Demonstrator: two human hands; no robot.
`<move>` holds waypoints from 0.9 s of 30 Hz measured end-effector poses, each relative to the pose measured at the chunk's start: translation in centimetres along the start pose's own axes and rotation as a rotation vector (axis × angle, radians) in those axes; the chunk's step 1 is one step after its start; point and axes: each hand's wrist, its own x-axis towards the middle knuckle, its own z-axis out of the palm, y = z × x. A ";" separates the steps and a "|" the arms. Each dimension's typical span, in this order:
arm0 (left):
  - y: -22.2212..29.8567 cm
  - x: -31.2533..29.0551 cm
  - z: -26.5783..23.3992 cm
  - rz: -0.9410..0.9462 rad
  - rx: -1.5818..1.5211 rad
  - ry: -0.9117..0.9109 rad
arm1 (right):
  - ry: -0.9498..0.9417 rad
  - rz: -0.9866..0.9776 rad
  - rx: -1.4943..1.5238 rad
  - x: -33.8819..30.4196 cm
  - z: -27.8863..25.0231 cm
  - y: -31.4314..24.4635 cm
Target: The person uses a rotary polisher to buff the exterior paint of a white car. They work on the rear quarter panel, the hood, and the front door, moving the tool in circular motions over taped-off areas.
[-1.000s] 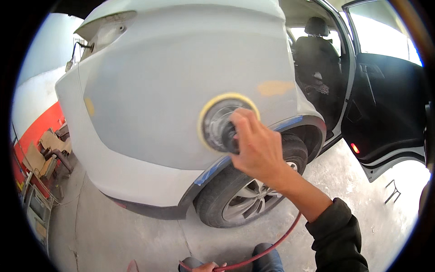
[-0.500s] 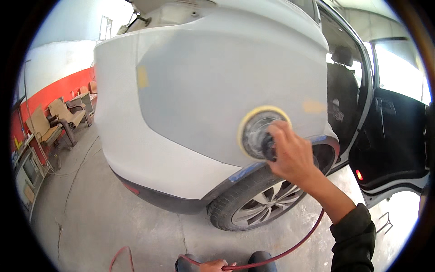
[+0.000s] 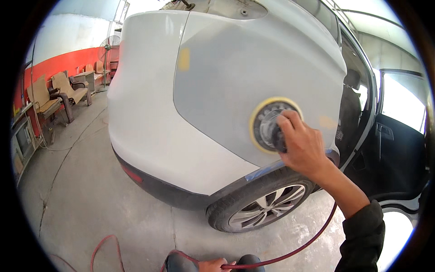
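Note:
My right hand (image 3: 302,145) is closed around a round orbital sander (image 3: 268,124) with a yellow-edged pad. Its disc lies against the grey-primed rear quarter panel (image 3: 217,86) of a white car, a little above the wheel arch. Down at the lower edge, between my knees, my left hand (image 3: 214,264) is closed on a dark red air hose (image 3: 290,255). From there the hose curves up to the right and passes out of sight behind my right forearm. Blue masking tape (image 3: 267,170) runs along the arch edge under the sander.
Below the panel stands the rear wheel (image 3: 267,208). An open black-lined car door (image 3: 394,149) sticks out at the right. Chairs (image 3: 68,88) and a pedestal fan (image 3: 108,47) line the red and white wall at left. More hose (image 3: 106,238) loops over the concrete floor.
The view has shifted, so the car sits further right in the picture. My right hand still holds the sander on the panel in nearly the same area. The left hand stays on the hose.

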 end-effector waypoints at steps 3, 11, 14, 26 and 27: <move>-0.9 0.5 1.5 0.008 -0.014 0.003 | -0.017 -0.127 -0.008 1.8 1.7 -2.9; -1.9 0.0 1.0 0.015 -0.041 0.029 | -0.020 -0.004 -0.039 0.9 -0.4 -0.6; 0.5 0.8 -0.7 0.000 -0.111 0.015 | -0.009 -0.102 -0.074 1.4 0.2 -1.8; -1.3 0.5 -1.0 -0.056 -0.113 0.010 | -0.110 -0.131 -0.053 4.3 0.5 -5.3; -0.9 1.0 -1.2 -0.045 -0.122 0.009 | -0.101 -0.164 -0.060 5.2 1.2 -6.3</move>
